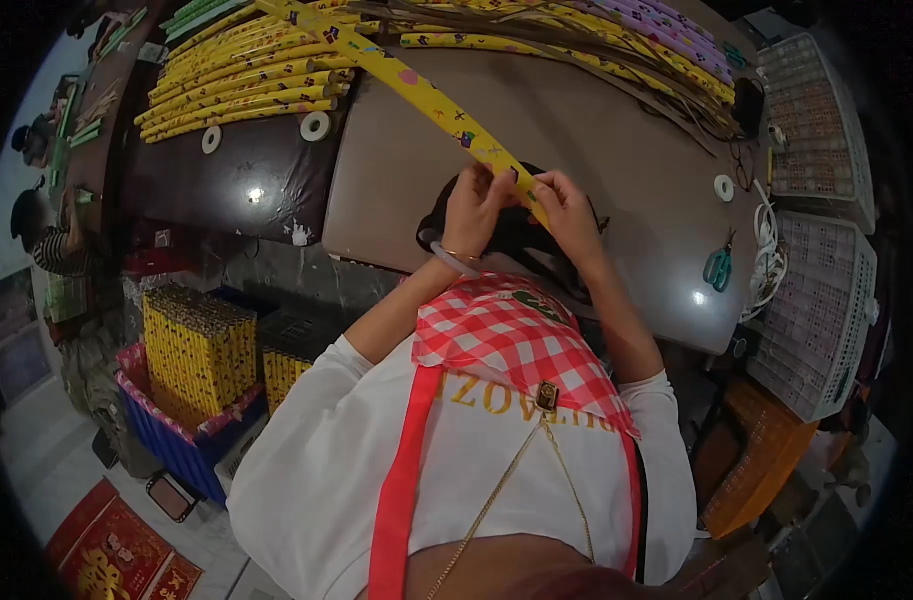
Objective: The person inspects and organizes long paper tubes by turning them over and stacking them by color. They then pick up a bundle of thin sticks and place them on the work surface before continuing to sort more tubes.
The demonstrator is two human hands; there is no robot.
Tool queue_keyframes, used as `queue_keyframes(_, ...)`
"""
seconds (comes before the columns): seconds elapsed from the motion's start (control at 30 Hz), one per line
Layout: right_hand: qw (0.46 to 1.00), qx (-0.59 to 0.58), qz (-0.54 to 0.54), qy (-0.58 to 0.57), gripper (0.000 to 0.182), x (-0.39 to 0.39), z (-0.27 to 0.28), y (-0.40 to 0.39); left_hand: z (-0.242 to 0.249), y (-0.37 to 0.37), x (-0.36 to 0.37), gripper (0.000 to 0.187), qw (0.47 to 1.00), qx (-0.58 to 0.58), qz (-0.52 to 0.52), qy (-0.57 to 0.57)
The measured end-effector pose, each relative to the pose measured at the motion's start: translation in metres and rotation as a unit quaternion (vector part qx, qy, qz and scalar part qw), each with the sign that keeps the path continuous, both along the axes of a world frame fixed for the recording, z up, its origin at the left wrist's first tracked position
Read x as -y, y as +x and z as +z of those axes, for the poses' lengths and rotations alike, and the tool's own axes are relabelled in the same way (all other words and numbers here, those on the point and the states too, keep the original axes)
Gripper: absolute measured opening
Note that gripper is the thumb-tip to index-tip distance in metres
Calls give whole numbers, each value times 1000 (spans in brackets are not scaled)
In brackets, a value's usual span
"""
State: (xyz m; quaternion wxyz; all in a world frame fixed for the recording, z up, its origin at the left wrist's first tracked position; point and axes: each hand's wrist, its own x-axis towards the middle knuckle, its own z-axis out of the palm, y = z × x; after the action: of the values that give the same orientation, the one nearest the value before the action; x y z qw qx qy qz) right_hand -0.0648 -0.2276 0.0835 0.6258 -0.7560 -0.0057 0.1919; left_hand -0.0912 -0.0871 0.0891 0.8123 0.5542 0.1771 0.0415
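A long yellow strip or roll of printed wrapping paper runs slantwise from the far pile down to my hands. My left hand is closed on its near part, fingertips pinched along one edge. Right at the near end, my right hand grips it from the other side with thumb and fingers. Whether the paper is flat or rolled here I cannot tell. Behind and below my hands lies something black at the table's front edge, mostly covered by them.
Yellow printed rolls are stacked at the back left; purple rolls lie at the back right. Tape rolls and green-handled scissors rest on the table. Plastic crates stand right. A blue crate sits lower left, near people.
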Motion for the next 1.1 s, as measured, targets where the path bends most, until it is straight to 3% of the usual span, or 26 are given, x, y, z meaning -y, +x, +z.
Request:
queue_keyframes(0.07, 1000, 16, 3, -20, 23, 0, -1, -2, 1, -1, 3, 24, 977, 10, -61, 205)
queue_keyframes(0.13, 992, 65, -12, -109, 24, 2, 0, -6, -5, 1, 1, 23, 985, -7, -70, 157)
queue_keyframes(0.2, 993, 52, -1, -108, 22, 4, 5, -8, -7, 1, 0, 24, 996, -39, -68, -33)
queue_keyframes(0.33, 988, 41, -1, -147, 25, 8, 15, -11, 1, 3, -9, 26, 995, -26, -86, -52)
queue_keyframes(0.43, 990, 70, -1, -120, 25, 13, 5, -13, 4, 9, -14, 27, 998, -32, -25, -53)
queue_keyframes(0.53, 990, 50, -2, -134, 23, 12, 12, -14, 5, 14, -18, 27, 999, -7, -44, 18)
queue_keyframes(0.63, 980, 98, 9, -175, 22, 14, 19, -17, 10, 17, -25, 31, 997, -39, -63, -4)
queue_keyframes(0.7, 980, 99, 14, -172, 22, 17, 25, -21, 15, 21, -33, 29, 998, 9, -15, -53)
queue_keyframes(0.83, 979, 149, 7, -141, 19, 18, 21, -22, 18, 22, -38, 29, 999, 14, -17, -44)
queue_keyframes(1.03, 978, 109, 20, -179, 21, 18, 31, -20, 16, 23, -40, 32, 999, 21, -14, -39)
queue_keyframes(1.1, 976, 113, 22, -186, 21, 17, 37, -22, 12, 29, -49, 34, 995, 17, 30, -94)
